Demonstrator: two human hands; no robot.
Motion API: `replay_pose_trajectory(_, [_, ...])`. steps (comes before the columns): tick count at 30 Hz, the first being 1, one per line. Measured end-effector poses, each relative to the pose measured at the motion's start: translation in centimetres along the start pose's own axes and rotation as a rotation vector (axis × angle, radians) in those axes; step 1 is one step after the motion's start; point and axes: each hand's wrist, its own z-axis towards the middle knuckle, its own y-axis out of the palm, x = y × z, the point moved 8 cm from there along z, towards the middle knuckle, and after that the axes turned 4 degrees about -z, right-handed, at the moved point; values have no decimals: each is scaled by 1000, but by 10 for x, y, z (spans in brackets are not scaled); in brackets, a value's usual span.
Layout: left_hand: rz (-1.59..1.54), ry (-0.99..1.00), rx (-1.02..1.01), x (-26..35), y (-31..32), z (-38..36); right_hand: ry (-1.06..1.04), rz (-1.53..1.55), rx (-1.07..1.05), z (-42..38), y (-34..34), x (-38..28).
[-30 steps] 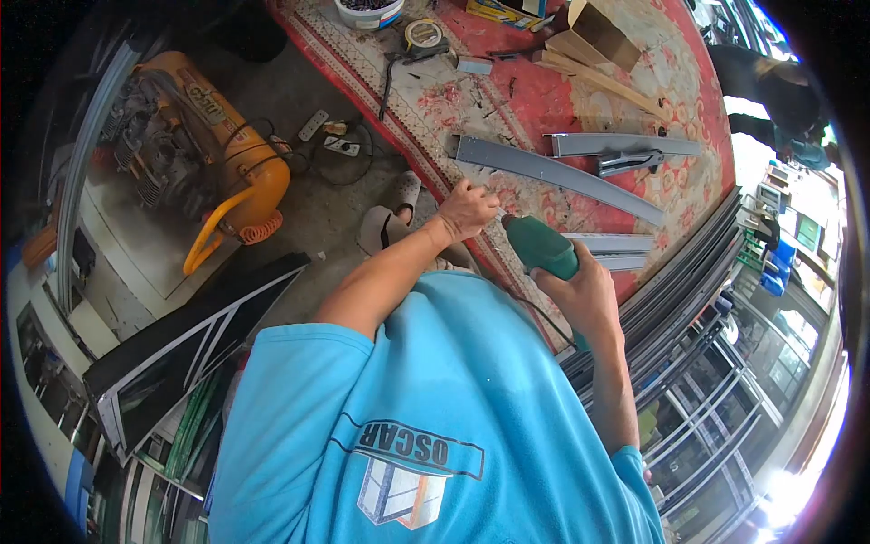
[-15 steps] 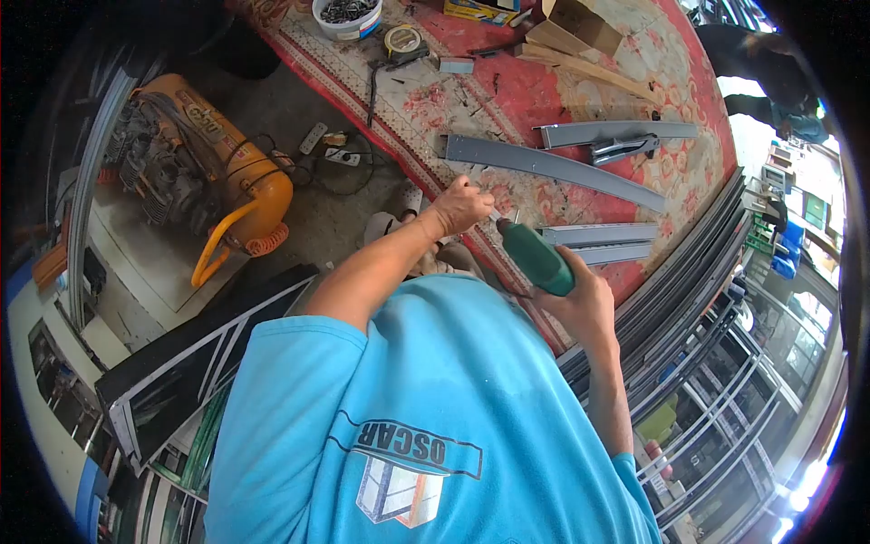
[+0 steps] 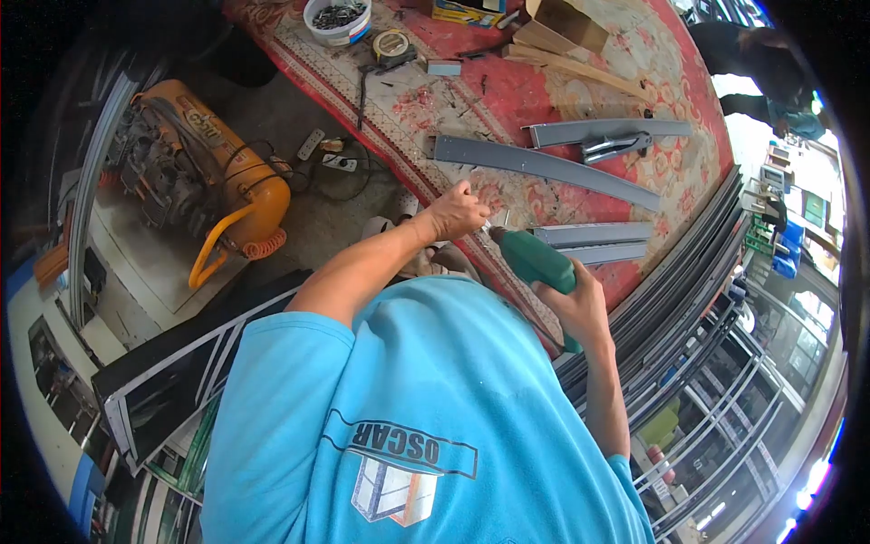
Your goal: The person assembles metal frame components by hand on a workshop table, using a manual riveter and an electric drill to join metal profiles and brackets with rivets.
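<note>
My right hand (image 3: 580, 304) is wrapped round the rear of a green power drill (image 3: 536, 257), whose nose points left toward my other hand. My left hand (image 3: 459, 214) is closed, with its fingers pinched together just ahead of the drill's tip. A small light, shiny piece shows between that hand and the drill's nose; what the fingers hold is mostly hidden. Both hands are over the near edge of the cloth-covered table (image 3: 580, 100). Just beyond the drill lie short grey metal profiles (image 3: 594, 236).
Farther up the table lie a long grey profile (image 3: 544, 170), a clamp-like metal tool (image 3: 616, 147), a tape measure (image 3: 391, 45), a tub of screws (image 3: 337, 20) and an open cardboard box (image 3: 564, 27). A yellow compressor (image 3: 213, 150) stands left. Long dark profiles (image 3: 680, 254) line the right; a person (image 3: 766, 72) stands beyond.
The view has shifted slightly, so table items appear a little farther left. The drill's nose remains close to my left hand, and the drill lies at a slightly flatter angle. Both hands keep their grips.
</note>
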Motion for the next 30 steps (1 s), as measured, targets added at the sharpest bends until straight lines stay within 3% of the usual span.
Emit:
replay_pose_trajectory(5, [50,48,-10,14,-4,2,49,-213,-117,15,-5,-35])
replay_pose_trajectory(12, [9,80,-17,15,-9,-3,191,207,-206,34,-8,-6])
replay_pose_trajectory(15, [-49,23,-22,9,-11,-2,130,-64,-208,22,-16,-36])
replay_pose_trajectory(17, [-80,-21,-32,4,-12,0,-29,-252,-142,13,-15,-47])
replay_pose_trajectory(20, [-81,-67,-62,-7,-11,0,-94,-303,-30,1,-15,-47])
replay_pose_trajectory(24, [-65,24,-138,4,-7,0,-92,-222,-6,-3,-14,-34])
replay_pose_trajectory(26, [-66,67,-160,8,-4,-8,209,145,-109,-4,-10,-5])
replay_pose_trajectory(30, [-17,75,-143,0,-10,-20,246,165,-91,-19,-27,3])
